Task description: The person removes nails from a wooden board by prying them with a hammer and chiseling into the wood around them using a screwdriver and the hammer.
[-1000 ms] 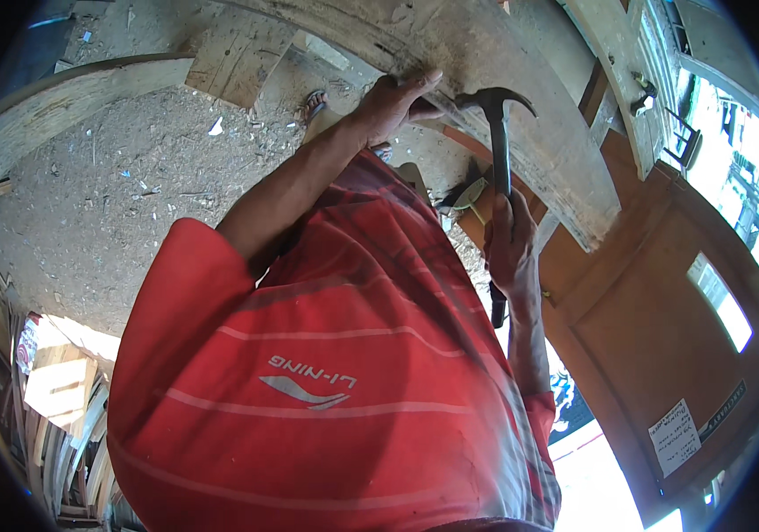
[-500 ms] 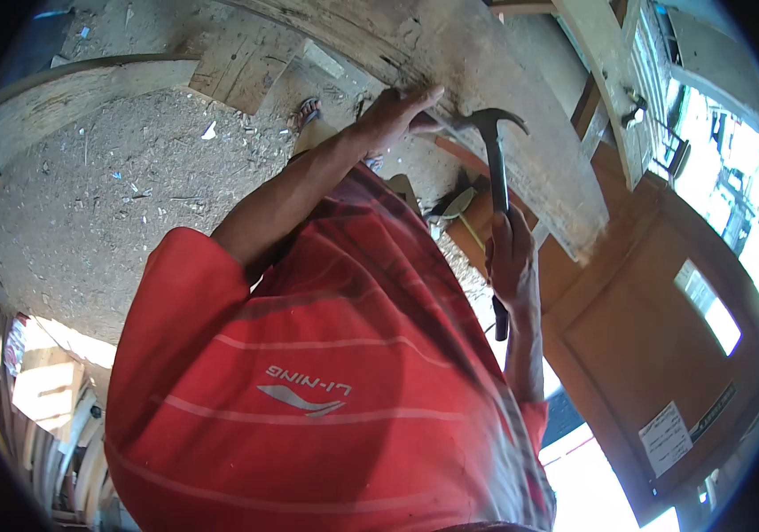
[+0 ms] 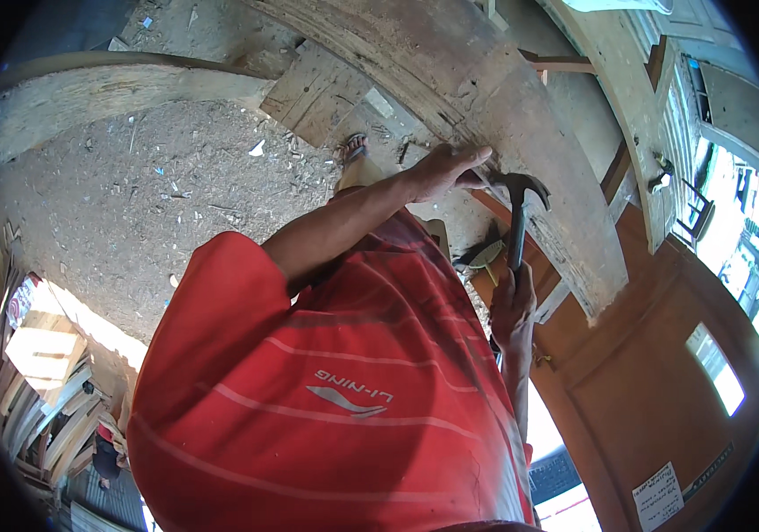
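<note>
My right hand (image 3: 512,306) is wrapped round the dark handle of a claw hammer (image 3: 519,226). The hammer's head is up beside the fingers of my left hand (image 3: 440,174), with its claw curving away to the right. My left hand is closed at the near edge of a long, worn wooden plank (image 3: 566,168), thumb stretched along the wood. Something short and dark shows between those fingers and the hammer head, too hidden to name.
A curved board (image 3: 113,97) reaches in from the left over a dirt floor (image 3: 211,177) strewn with chips. A brown panel (image 3: 628,381) with a cut-out stands at the right. Stacked timber (image 3: 60,417) and a person (image 3: 106,454) are at lower left.
The whole view has shifted, so the plank and floor sit further right and lower. The hammer stays beside my left hand, its handle looking shorter and more tilted.
</note>
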{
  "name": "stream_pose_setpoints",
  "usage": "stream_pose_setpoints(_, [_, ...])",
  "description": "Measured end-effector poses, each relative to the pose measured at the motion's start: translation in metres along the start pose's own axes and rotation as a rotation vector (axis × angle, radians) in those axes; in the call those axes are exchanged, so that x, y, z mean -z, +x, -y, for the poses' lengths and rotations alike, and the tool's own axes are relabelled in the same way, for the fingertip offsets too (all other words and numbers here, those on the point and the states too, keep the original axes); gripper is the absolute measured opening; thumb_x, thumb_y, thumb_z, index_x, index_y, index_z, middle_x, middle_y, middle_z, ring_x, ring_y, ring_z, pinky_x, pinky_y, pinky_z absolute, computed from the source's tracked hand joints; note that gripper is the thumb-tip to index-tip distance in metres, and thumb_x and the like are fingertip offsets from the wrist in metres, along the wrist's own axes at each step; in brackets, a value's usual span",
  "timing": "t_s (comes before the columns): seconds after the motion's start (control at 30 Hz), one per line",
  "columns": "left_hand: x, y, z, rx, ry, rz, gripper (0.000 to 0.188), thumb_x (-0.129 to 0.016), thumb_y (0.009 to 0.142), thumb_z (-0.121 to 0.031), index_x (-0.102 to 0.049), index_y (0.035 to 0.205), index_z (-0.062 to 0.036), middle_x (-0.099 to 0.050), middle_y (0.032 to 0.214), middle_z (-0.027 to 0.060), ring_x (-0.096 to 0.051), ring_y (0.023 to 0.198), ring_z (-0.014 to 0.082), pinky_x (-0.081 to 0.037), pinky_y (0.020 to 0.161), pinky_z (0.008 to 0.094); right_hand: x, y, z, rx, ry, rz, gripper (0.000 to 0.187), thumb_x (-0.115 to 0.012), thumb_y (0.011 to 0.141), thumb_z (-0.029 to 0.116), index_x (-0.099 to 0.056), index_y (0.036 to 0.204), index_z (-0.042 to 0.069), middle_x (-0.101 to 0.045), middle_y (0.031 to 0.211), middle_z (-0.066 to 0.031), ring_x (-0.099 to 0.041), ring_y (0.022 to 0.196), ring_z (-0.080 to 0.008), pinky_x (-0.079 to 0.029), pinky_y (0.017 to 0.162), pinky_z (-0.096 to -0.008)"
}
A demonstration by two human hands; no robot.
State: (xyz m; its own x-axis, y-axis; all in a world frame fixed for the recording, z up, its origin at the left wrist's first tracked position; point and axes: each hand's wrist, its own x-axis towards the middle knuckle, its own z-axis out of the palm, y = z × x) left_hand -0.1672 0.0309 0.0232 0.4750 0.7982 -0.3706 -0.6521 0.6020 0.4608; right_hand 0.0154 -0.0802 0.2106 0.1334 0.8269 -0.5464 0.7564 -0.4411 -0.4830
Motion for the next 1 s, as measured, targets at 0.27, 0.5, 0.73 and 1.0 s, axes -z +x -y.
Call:
stream_pose_setpoints(0.27, [-0.001, -0.010, -0.020, -0.033, 0.160, -0.113, 0.054, -0.064, 0.100, -0.047, -0.062, 0.122, 0.0020, -0.062, 0.115, 0.0084, -0.065, 0.102, 0.0169, -0.060, 0.094, 0.0346, -0.023, 0.021, -0.037, 0.094, 0.028, -0.002, 0.032, -0.056, 0.104, 0.031, -0.058, 0.117, 0.001, -0.068, 0.095, -0.0254, -0.068, 0.085, -0.0444, -0.051, 0.070, -0.0470])
stream_pose_setpoints(0.5, [0.017, -0.021, -0.056, -0.264, -0.150, -0.474, 0.058, -0.067, 0.099, -0.043, -0.050, 0.139, -0.0064, -0.060, 0.124, 0.0074, -0.062, 0.108, 0.0192, -0.055, 0.094, 0.0362, -0.024, 0.026, -0.059, 0.200, 0.036, -0.045, 0.030, -0.061, 0.101, 0.028, -0.062, 0.114, 0.001, -0.069, 0.095, -0.0273, -0.069, 0.091, -0.0466, -0.053, 0.074, -0.0495])
stream_pose_setpoints(0.73, [0.004, -0.030, -0.049, -0.351, -0.067, -0.537, 0.050, -0.065, 0.101, -0.038, -0.050, 0.142, -0.0143, -0.058, 0.129, 0.0047, -0.058, 0.118, 0.0194, -0.052, 0.100, 0.0366, -0.003, 0.023, -0.062, 0.212, 0.152, 0.042, 0.037, -0.054, 0.106, 0.035, -0.058, 0.096, 0.000, -0.056, 0.070, -0.0210, -0.056, 0.063, -0.0361, -0.044, 0.061, -0.0458])
stream_pose_setpoints(1.0, [0.009, -0.065, -0.021, -0.340, -0.089, -0.581, 0.050, -0.065, 0.100, -0.042, -0.052, 0.136, -0.0092, -0.061, 0.126, 0.0082, -0.063, 0.111, 0.0198, -0.056, 0.093, 0.0368, 0.006, 0.023, -0.107, 0.182, 0.168, 0.052, 0.044, -0.053, 0.106, 0.040, -0.055, 0.088, 0.000, -0.053, 0.062, -0.0155, -0.051, 0.056, -0.0275, -0.041, 0.056, -0.0433])
